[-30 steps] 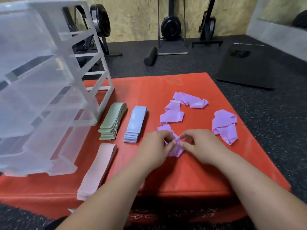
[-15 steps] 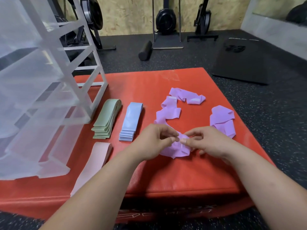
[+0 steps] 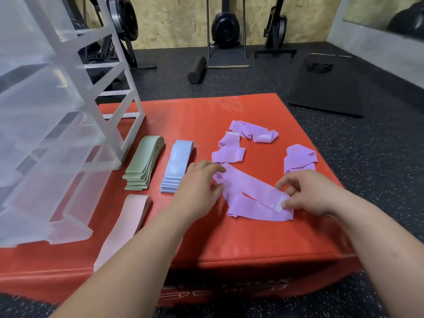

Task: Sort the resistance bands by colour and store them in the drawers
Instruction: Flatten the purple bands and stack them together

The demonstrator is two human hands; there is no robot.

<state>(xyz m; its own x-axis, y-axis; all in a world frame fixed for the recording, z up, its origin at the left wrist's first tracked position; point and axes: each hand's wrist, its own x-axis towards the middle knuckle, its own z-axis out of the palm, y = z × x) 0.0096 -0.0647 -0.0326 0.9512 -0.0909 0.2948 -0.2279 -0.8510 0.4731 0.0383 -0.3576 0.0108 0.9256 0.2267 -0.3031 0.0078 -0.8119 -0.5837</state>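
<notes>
Head view puts the purple band [image 3: 252, 184] flat on the red table [image 3: 252, 244], drawn out slantwise toward the front edge between my two grips. The left grip [image 3: 197, 182] pinches the band's far-left end between thumb and forefinger. The right grip [image 3: 309, 191] pinches the near-right end, thumb pressed on the pale label patch and the other fingers curled above. The loop is twisted along its middle, so a sliver of red shows through it. I judge it light, thin and limp, with some stretch and probably a slightly tacky surface; it will not hold a shape alone and would spring back if pulled hard. The two end folds look like the best places to hold it, with light tension to take out the twist before laying it flat. Three loose purple bands [image 3: 229, 153] lie crumpled just beyond it, not yet straightened. Left of my left grip sits the blue stack [image 3: 176, 166], then the green stack [image 3: 144, 164], with the pink stack [image 3: 128, 219] nearer me. The clear drawer unit [image 3: 57, 134] stands at the far left of the table, several drawers pulled forward, apparently holding no bands yet.
</notes>
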